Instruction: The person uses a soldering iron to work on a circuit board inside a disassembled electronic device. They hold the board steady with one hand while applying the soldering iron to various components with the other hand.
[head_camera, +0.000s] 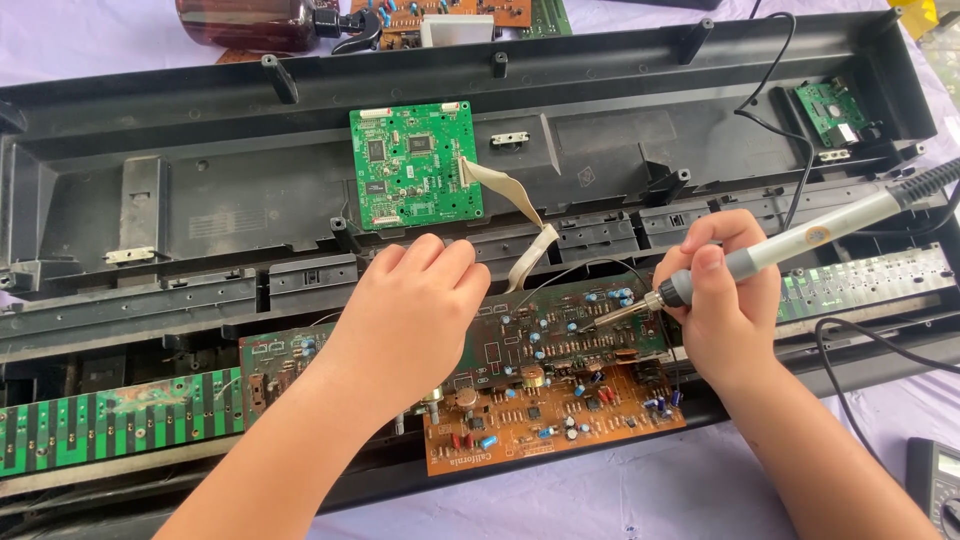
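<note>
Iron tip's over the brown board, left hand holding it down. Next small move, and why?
Probably lower the soldering iron tip the last bit onto the joint beneath it. The right hand grips the iron like a pen, its tip over the upper part of the brown circuit board near the blue capacitors; whether it touches is unclear. The left hand presses on the board, so it looks steady.

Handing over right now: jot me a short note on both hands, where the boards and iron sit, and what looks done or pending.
Left hand: rests on the brown circuit board, steadying it; holds nothing visible.
Right hand: grips the soldering iron, tip down on the board's upper right area.
The board lies tilted on the front edge of the opened black keyboard case. The green circuit board is still mounted, ribbon cable attached.
Done: case opened, brown board lifted out.
Left: cannot tell which joints are finished.
</note>
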